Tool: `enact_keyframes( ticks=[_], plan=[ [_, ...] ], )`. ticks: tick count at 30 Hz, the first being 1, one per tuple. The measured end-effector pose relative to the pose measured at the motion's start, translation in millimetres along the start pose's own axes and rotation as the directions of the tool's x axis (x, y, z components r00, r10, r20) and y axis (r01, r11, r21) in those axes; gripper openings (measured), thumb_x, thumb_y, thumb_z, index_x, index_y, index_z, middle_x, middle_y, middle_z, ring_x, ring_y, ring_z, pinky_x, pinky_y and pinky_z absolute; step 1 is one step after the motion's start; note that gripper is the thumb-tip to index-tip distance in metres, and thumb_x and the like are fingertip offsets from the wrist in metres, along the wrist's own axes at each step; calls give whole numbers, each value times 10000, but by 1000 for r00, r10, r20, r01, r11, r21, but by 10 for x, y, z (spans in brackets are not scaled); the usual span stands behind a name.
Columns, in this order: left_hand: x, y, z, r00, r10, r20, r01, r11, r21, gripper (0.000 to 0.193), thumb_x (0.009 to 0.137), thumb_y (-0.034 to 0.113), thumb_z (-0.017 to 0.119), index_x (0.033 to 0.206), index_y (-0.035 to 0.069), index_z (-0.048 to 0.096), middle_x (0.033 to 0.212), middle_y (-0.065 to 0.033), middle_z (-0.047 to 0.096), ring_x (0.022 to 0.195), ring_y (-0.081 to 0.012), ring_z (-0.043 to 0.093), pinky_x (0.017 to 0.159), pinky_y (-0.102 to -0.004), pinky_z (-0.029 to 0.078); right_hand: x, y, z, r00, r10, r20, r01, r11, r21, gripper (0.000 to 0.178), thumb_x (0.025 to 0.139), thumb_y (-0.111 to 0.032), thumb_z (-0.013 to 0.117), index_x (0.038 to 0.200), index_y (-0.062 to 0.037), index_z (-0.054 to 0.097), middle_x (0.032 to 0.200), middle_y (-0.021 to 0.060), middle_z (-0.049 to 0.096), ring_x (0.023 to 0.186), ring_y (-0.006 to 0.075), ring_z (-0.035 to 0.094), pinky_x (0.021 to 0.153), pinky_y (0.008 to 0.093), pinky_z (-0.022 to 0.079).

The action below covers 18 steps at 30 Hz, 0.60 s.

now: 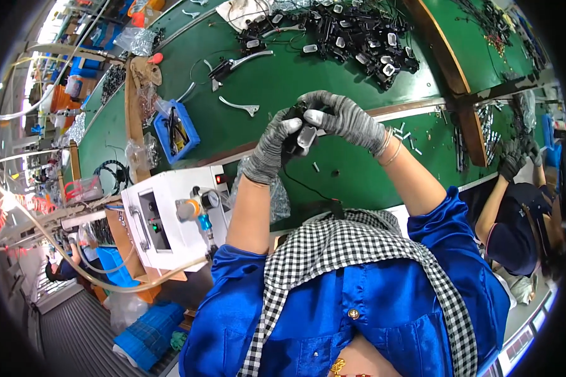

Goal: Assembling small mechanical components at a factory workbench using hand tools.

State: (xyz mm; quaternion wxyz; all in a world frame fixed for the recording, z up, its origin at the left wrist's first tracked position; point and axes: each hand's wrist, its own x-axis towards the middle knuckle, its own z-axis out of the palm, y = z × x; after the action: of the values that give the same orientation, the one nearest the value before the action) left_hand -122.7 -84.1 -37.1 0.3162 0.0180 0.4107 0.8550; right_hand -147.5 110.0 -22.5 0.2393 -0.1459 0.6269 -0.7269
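Both my hands, in grey knit gloves with pale fingertips, are closed around one small black part (292, 146) with a clear oblong window, held over the front of the green bench. My left hand (271, 146) grips its left side. My right hand (346, 120) holds it from the upper right, thumb pressed on its top. A thin black cable (308, 187) hangs below, apparently from the part. My fingers hide much of its body. Just beyond lies a loose silver lever (239, 105). Another silver lever (251, 60) is joined to a black piece.
Similar black parts (352, 44) with cables are heaped at the back. A blue bin (176, 132) stands left, near a white machine (163, 217) with a gauge. Small metal pins (412, 143) lie scattered right. Beyond a wooden divider (443, 47), a co-worker's gloved hands (516, 157) are at the bench.
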Motion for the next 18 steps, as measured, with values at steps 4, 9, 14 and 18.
enact_keyframes(
  ticks=[4,9,14,18],
  plan=[
    [-294,-101,134,993,5,-116,-9,1000,-27,408,794,292,634,1101,40,539,822,-46,612,669,-113,594,556,-217,480,-131,125,47,982,161,97,-174,975,136,430,848,-306,613,1164,-27,527,883,30,608,743,76,564,623,212,474],
    [-586,-80,243,964,35,-264,19,980,196,384,780,329,667,1031,55,571,806,-47,618,654,-106,599,517,-209,472,-245,126,211,971,140,196,-159,983,86,432,837,-328,627,1136,-29,544,751,0,604,576,41,519,506,181,427],
    [-630,-40,176,933,-46,-358,175,925,337,427,762,392,685,1014,63,583,825,-55,623,645,-113,607,493,-216,473,-294,221,249,983,120,141,-125,992,26,383,845,-336,615,1081,-38,570,699,10,589,502,54,491,443,188,402],
    [-566,-12,143,938,-199,-282,256,949,182,437,788,424,655,970,35,575,834,-52,608,668,-67,572,533,-190,461,-342,176,243,966,232,116,-237,971,27,312,846,-344,610,959,-53,592,637,9,560,451,67,471,402,197,386]
  ],
)
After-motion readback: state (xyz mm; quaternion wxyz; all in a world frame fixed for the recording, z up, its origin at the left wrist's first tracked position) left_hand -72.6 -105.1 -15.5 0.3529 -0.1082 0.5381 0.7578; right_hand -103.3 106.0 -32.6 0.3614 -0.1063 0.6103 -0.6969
